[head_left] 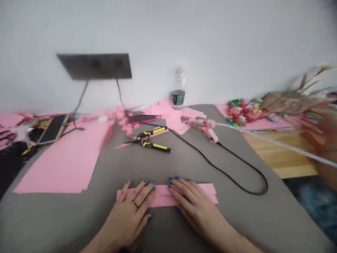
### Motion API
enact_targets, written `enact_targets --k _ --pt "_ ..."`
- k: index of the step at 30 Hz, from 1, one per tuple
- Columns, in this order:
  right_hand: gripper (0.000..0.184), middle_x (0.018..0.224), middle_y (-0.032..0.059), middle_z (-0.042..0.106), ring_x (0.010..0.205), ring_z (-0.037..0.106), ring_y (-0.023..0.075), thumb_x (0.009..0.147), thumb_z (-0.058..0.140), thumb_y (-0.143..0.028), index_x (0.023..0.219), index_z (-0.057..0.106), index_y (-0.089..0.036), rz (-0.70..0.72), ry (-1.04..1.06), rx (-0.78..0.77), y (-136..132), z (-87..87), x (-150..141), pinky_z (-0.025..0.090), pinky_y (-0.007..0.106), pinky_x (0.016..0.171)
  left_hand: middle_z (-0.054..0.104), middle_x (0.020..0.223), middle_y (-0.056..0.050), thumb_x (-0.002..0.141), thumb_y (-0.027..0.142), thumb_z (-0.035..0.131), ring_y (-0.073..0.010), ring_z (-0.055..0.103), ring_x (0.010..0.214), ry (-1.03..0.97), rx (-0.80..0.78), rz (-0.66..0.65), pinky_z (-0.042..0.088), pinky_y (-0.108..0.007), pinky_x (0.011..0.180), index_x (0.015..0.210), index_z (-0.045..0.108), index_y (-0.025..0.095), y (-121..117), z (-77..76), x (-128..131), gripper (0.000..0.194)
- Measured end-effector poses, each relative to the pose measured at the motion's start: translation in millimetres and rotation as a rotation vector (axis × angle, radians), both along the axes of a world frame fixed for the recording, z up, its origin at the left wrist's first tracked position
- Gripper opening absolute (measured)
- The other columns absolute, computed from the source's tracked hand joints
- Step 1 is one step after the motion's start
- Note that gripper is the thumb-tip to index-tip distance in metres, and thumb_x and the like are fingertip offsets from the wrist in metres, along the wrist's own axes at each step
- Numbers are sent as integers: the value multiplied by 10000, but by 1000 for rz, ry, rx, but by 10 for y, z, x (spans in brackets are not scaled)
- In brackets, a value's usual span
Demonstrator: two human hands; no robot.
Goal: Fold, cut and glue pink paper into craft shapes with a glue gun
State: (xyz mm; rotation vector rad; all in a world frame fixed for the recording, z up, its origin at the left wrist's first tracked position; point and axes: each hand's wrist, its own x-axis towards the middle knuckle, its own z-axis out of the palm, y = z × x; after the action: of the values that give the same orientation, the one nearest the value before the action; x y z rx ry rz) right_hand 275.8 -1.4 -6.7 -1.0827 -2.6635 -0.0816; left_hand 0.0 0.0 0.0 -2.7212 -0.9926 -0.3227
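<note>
Under the fingers point(148, 198) lies a pink paper strip point(162, 201).

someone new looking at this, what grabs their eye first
Probably the blue-nailed left hand and right hand, both resting on a pink paper strip at the near side of the gray table. Beyond them lie open black-and-yellow snips, with a pink glue gun to their right. Pink sheets lie at the left.
</note>
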Motion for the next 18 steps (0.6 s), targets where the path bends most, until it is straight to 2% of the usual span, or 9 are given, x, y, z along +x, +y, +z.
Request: enact_targets --k 1,3,5,7,8,10,13,18 --pt "581 1442 106 621 1261 633 326 851 465 -60 1421 554 -129 -16 -6 2 -33 4 -12 597 536 936 635 1439 -28 939 152 448 -234 447 1353 -11 20 -3 -80 -480 1254 1391 589 167 -16 5 1 474" --pt "599 1477 110 586 1300 602 339 856 468 -67 1449 527 -126 -38 -5 -5 -78 15 -25 582 557 952 652 1416 -34 947 128 424 -226 469 1345 -38 33 -7 25 -453 1262 1367 602 166 -26 27 -10 458" --pt "597 1483 108 579 1320 589 328 862 453 -47 1447 531 -134 -46 11 -29 -74 29 -17 567 559 975 691 1354 -44 940 61 390 -205 538 1281 -71 15 -11 245 -397 1211 1329 617 168 18 79 -56 463" --pt "575 1455 99 609 1322 594 291 879 426 -16 1420 563 -152 -43 47 -71 -21 50 15 556 529 1006 742 1220 -65 932 3 362 -183 631 1127 -117 -40 -3 477 -317 1000 1271 635 162 113 162 -136 463" --pt "542 1424 97 637 1311 606 269 903 417 -15 1395 590 -162 -36 75 -91 18 63 37 557 499 1013 754 1136 -78 946 23 375 -192 661 1038 -133 -83 -3 531 -308 897 1240 643 153 170 210 -183 419" --pt "459 1346 97 697 1269 642 232 962 407 -41 1331 647 -171 -34 145 -117 107 91 85 570 430 1008 742 1009 -74 957 39 410 -182 669 887 -179 -166 -10 559 -271 743 1134 669 160 283 296 -272 337" --pt "402 1265 89 744 1181 697 201 1022 390 -84 1263 696 -185 -27 239 -129 224 122 158 598 353 969 719 957 -54 960 15 405 -158 657 831 -233 -203 -70 560 -237 713 1081 674 182 397 359 -375 338" --pt "409 1330 69 710 1242 662 184 1073 366 -154 1385 628 -197 103 264 -128 297 116 343 570 328 1036 757 1065 -34 969 -15 367 -143 692 977 -220 -205 -168 578 -233 877 1361 586 227 402 262 -577 510"
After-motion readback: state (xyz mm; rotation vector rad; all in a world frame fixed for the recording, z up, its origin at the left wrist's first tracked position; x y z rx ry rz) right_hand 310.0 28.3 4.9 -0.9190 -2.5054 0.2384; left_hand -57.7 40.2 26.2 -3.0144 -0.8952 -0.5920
